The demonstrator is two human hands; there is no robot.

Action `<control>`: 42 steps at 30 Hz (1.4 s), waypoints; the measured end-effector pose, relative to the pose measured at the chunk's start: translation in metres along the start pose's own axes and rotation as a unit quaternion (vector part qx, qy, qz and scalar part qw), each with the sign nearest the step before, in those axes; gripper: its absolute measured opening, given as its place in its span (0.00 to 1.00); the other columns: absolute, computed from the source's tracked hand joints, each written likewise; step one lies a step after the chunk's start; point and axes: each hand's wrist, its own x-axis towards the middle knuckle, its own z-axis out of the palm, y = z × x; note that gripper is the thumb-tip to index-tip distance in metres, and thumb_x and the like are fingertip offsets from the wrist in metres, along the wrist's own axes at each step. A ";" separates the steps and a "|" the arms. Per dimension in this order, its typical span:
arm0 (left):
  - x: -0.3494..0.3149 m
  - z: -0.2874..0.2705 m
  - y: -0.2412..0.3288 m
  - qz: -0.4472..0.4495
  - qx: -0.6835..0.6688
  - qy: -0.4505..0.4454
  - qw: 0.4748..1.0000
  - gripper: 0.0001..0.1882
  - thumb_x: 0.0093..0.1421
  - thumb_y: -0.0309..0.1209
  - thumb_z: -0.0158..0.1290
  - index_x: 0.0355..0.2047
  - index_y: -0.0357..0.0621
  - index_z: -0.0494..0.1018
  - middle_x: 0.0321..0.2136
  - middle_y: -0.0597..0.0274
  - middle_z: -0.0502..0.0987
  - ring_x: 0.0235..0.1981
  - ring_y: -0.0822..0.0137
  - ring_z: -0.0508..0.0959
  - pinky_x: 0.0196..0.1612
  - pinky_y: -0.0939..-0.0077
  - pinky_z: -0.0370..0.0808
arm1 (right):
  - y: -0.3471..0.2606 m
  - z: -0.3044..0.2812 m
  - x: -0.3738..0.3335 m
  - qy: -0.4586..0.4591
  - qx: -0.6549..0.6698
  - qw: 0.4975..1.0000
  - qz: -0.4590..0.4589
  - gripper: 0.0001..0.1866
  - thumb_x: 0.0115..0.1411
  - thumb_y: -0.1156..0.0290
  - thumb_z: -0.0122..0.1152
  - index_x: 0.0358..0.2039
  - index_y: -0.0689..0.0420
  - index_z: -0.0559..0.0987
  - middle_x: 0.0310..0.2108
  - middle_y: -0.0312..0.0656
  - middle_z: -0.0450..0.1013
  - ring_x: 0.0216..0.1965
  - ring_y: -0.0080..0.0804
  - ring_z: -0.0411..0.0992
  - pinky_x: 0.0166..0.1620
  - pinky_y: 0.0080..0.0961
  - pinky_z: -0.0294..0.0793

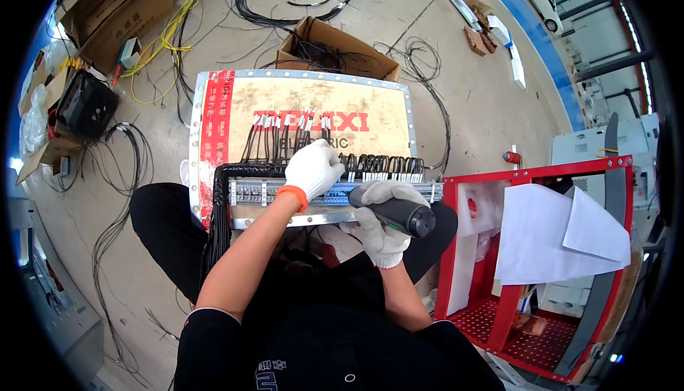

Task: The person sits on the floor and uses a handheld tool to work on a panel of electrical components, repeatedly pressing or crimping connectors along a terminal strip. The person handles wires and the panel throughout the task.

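Observation:
My left hand [314,166], in a white glove with an orange cuff, is closed over the middle of a terminal strip [249,192]. Its fingertips are hidden, so what they pinch cannot be made out. My right hand [383,238], gloved in greyish white, grips a dark cordless screwdriver [403,215] whose front end points left toward the strip. Black wires [267,134] with white end sleeves fan out beyond the left hand. To its right, a row of looped black wires [385,166] runs into the strip. A thick black wire bundle [219,209] bends round the strip's left end.
Beneath the strip is a metal-edged wooden crate [385,99] with red tape. Beyond it stands a cardboard box [385,65] of black cables. A red metal frame [447,263], partly draped with white sheets [541,238], is at right. Loose cables [107,263] lie on the left floor.

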 end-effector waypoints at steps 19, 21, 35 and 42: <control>-0.002 0.002 0.000 0.007 0.001 0.023 1.000 0.11 0.55 0.39 0.61 0.24 0.44 0.81 0.36 0.57 0.79 0.39 0.53 0.80 0.44 0.59 0.76 | 0.001 -0.010 -0.001 0.003 0.044 0.998 0.042 0.29 0.53 0.82 0.72 0.52 0.53 0.66 0.40 0.43 0.72 0.42 0.38 0.75 0.48 0.40 0.78; -0.002 0.002 0.000 0.011 0.001 0.022 1.000 0.12 0.55 0.39 0.61 0.24 0.44 0.81 0.35 0.56 0.78 0.38 0.53 0.80 0.43 0.59 0.76 | 0.002 -0.012 -0.002 -0.010 0.036 0.998 0.046 0.29 0.53 0.82 0.71 0.52 0.54 0.65 0.40 0.44 0.72 0.42 0.37 0.75 0.48 0.40 0.78; -0.004 -0.008 0.004 0.024 -0.062 0.025 0.997 0.15 0.53 0.38 0.65 0.36 0.42 0.80 0.36 0.57 0.78 0.35 0.60 0.79 0.43 0.66 0.76 | -0.021 -0.028 0.034 0.050 0.111 0.990 0.072 0.20 0.53 0.90 0.57 0.43 0.53 0.70 0.30 0.35 0.69 0.33 0.29 0.70 0.43 0.34 0.72; 0.004 -0.012 0.005 0.044 -0.045 -0.020 0.998 0.17 0.56 0.40 0.64 0.42 0.46 0.82 0.38 0.55 0.80 0.36 0.61 0.80 0.45 0.67 0.76 | 0.019 -0.071 0.008 0.251 0.258 0.905 0.225 0.10 0.63 0.80 0.55 0.44 0.54 0.69 0.31 0.36 0.66 0.32 0.27 0.66 0.43 0.34 0.73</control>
